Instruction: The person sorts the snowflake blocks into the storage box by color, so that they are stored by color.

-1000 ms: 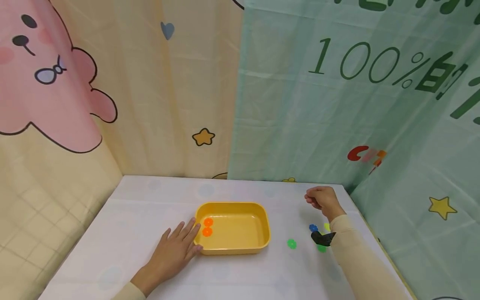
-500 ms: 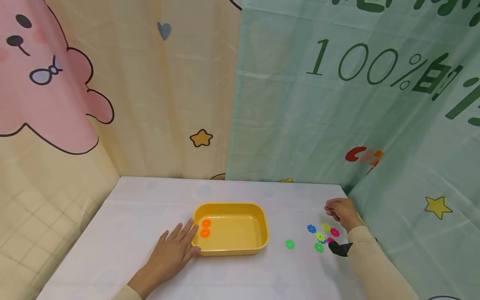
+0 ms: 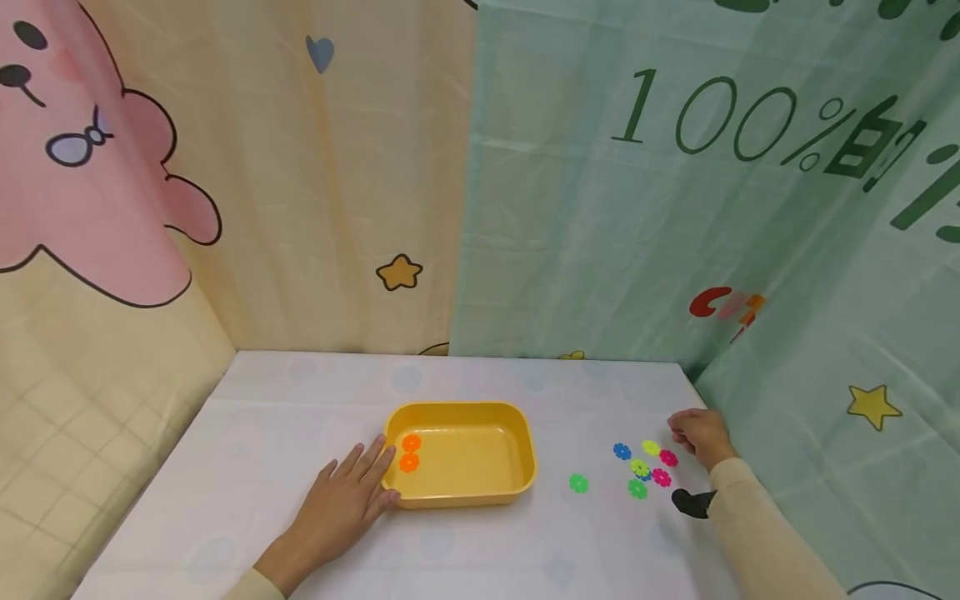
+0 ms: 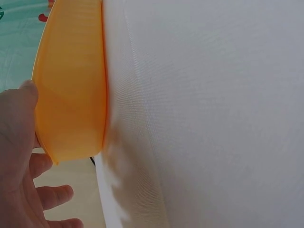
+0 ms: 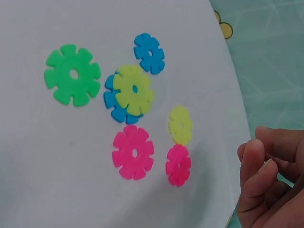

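Note:
My left hand [image 3: 341,504] rests with spread, nearly straight fingers against the left edge of the yellow tray [image 3: 476,462]. In the left wrist view its thumb [image 4: 28,92] touches the tray's rim. Two orange notched discs [image 3: 409,462] lie inside the tray, near its left end. At the right, my right hand [image 3: 701,435] hovers beside a loose group of flower-shaped plastic discs, its fingers loosely curled and nothing visible in them. Nearest to it are a pink disc [image 5: 178,165] and a yellow disc [image 5: 180,125]. Another yellow disc [image 5: 134,90] overlaps a blue disc [image 5: 114,102].
A green disc [image 3: 578,483] lies apart, between the tray and the group. Another green disc [image 5: 72,74] is at the group's front. The white-covered table [image 3: 300,417] ends at curtains [image 3: 360,208] behind and on both sides. A black strap end [image 3: 692,504] hangs by the right sleeve.
My right hand has moved right and lower, away from above the discs, uncovering the pink, yellow and blue ones. The left hand and tray have stayed in place.

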The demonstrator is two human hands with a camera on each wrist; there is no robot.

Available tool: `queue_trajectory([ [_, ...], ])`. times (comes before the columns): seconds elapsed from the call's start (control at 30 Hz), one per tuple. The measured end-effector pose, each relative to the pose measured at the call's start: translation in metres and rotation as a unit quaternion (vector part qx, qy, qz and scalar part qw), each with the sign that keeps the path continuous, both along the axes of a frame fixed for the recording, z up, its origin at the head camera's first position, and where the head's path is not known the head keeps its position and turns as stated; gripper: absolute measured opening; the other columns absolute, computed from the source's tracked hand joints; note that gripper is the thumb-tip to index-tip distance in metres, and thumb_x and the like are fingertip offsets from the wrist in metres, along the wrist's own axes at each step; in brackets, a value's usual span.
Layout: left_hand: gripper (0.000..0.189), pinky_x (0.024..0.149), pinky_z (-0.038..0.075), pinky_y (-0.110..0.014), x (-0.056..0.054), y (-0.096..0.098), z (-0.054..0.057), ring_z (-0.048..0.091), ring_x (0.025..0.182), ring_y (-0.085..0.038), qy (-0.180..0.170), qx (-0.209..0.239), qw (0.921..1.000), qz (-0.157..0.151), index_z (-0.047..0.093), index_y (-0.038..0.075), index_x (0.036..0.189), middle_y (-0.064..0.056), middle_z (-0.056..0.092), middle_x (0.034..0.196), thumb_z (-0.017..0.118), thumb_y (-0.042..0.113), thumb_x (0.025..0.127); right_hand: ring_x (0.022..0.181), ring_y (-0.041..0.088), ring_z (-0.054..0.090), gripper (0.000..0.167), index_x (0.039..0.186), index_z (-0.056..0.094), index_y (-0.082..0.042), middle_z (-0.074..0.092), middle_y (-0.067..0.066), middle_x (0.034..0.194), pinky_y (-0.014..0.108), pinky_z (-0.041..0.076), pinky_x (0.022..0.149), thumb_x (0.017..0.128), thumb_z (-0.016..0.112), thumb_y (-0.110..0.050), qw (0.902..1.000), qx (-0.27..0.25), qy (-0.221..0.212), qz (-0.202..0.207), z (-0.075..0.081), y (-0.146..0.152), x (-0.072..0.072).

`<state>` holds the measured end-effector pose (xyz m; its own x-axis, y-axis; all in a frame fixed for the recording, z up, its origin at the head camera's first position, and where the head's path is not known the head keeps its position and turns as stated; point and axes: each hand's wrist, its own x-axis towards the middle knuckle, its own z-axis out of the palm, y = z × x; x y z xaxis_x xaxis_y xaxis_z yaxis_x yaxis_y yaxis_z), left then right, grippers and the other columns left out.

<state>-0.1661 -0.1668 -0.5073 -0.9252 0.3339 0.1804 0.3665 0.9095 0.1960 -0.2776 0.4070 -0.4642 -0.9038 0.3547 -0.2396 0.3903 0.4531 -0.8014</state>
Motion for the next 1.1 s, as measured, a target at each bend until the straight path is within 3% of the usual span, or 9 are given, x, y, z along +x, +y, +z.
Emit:
queue_trajectory([
  [0.27,0.07,0.108,0.037,-0.068,0.0,0.0,-0.001,0.043,0.144,-0.04,0.009,0.007,0.9999,-0.008,0.046,0.013,0.155,-0.009,0.035,0.165,0.05,0.058,0.102,0.063,0.02,0.053,0.025,0.104,0.062,0.014,0.057,0.004,0.066,0.031,0.048,0.059,0.094,0.062,-0.008,0.9993,0.028,-0.021,0.014,-0.014,0.009,0.007],
  [0.57,0.069,0.107,0.04,-0.066,-0.001,-0.001,0.0,0.044,0.143,-0.039,0.009,-0.002,0.9999,-0.009,0.045,0.013,0.155,-0.008,0.034,0.165,0.049,0.058,0.102,0.064,0.023,0.053,0.025,0.1,0.062,0.009,0.055,0.007,0.071,0.032,0.047,0.061,0.09,0.07,-0.012,0.9937,0.07,-0.08,0.034,-0.03,0.01,0.012],
  [1.1,0.07,0.106,0.042,-0.064,-0.001,-0.001,-0.004,0.043,0.144,-0.038,0.004,0.009,0.9999,-0.006,0.044,0.013,0.156,-0.007,0.032,0.166,0.051,0.057,0.102,0.058,0.02,0.05,0.02,0.092,0.06,0.007,0.053,0.007,0.069,0.031,0.045,0.055,0.088,0.071,-0.01,0.9926,0.093,-0.074,0.025,-0.032,0.009,0.017],
])
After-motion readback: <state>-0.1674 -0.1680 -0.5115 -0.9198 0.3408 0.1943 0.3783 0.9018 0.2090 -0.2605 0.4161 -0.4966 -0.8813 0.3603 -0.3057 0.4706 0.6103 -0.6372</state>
